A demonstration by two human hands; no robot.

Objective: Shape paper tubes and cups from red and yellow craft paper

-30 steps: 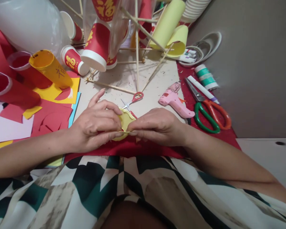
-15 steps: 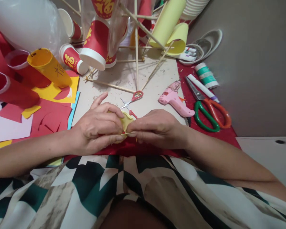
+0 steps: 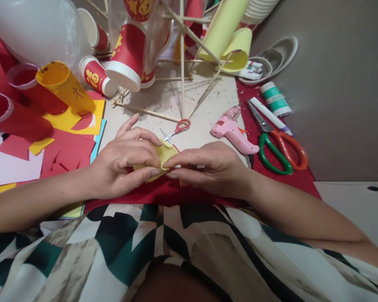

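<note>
Between my two hands is a small piece of yellow paper (image 3: 166, 154), bent and folded, its lower part partly hidden by fingers. My left hand (image 3: 130, 157) pinches its left side between thumb and fingers, the little finger side raised away. From the other side, my right hand (image 3: 204, 165) grips the paper's edge between thumb and forefinger. Just beyond the paper lie small red-handled scissors (image 3: 181, 126), open, with one handle mostly covered by the paper and my right hand.
A pink glue gun (image 3: 233, 132) and large scissors (image 3: 275, 144) lie to the right. Ahead stands a frame of wooden sticks (image 3: 182, 84) with red paper cups (image 3: 127, 54). Red and orange paper tubes (image 3: 66, 86) and cut red paper (image 3: 67, 153) are at left.
My fingers have shifted on the yellow paper, which now shows more of its face and covers more of the small scissors. Both hands still hold it.
</note>
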